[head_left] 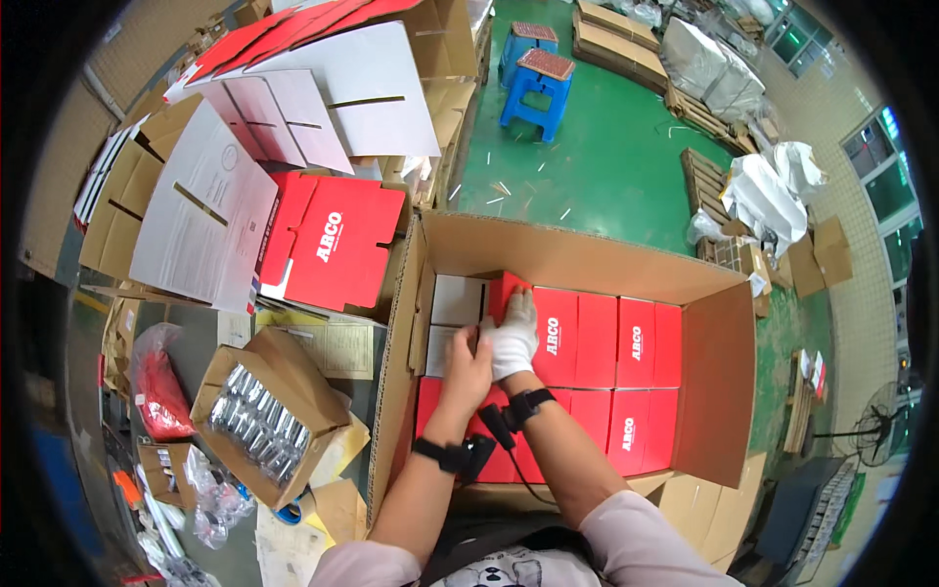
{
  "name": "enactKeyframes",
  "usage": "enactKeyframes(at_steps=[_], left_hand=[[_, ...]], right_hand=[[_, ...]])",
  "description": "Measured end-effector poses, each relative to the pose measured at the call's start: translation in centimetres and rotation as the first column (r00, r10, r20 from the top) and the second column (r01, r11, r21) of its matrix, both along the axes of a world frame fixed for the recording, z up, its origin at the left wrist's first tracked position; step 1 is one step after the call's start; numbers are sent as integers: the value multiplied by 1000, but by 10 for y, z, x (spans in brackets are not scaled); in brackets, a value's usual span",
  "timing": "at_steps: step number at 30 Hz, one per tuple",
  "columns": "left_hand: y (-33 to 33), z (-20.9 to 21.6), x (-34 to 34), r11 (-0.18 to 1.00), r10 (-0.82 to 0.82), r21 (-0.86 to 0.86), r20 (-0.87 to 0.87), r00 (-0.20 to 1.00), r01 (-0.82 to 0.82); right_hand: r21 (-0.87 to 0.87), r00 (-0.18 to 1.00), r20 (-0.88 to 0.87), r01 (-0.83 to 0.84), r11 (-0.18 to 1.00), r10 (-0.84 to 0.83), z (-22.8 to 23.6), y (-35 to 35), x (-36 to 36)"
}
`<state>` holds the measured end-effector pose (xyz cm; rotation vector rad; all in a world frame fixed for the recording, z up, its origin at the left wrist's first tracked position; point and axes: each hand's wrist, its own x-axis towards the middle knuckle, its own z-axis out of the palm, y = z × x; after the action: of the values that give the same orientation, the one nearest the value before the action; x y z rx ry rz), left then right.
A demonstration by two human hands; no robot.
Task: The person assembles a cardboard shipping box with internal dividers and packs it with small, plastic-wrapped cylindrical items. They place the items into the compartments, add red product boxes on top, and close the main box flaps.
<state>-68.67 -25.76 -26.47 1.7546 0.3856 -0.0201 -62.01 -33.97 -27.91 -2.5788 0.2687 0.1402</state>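
My right hand (514,338), in a white glove, reaches over a narrow red box (502,291) inside a large open carton (719,391). Its fingers are stretched forward along the box and lie on it. Close against the glove's left side is my bare left hand (469,367), fingers bent with the thumb beside them; what they grip, if anything, is hidden. Red boxes (597,338) with white lettering stand in rows to the right and nearer me. Two white-topped boxes (458,300) lie at the carton's left side, partly behind my left hand. Dark straps circle both wrists.
On the left are a carton of shiny metallic pieces (259,421), a red item in a plastic bag (164,391) and flat red box blanks (337,240). White cardboard sheets (205,205) stand behind. Blue stools (540,93) and pallets (704,191) are on the green floor.
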Motion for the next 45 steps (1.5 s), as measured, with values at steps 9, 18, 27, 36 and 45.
enactKeyframes(at_steps=[9,18,27,36,45], left_hand=[[18,85,-19,819,37,529,338,940,-222],[32,36,10,930,-11,362,202,979,-64],[43,-21,47,995,-96,-38,4,995,96],[-14,-22,51,437,-111,843,-294,949,312],[-13,-30,48,236,-360,861,-352,864,450]], right_hand=[[-289,992,-5,-126,949,130,6,23,-4],[-286,968,-5,-242,927,251,-1,25,-24],[913,913,-387,399,-89,132,17,12,0],[813,998,-29,-12,583,61,42,-103,-85],[685,782,4,452,571,-624,56,-252,-256]])
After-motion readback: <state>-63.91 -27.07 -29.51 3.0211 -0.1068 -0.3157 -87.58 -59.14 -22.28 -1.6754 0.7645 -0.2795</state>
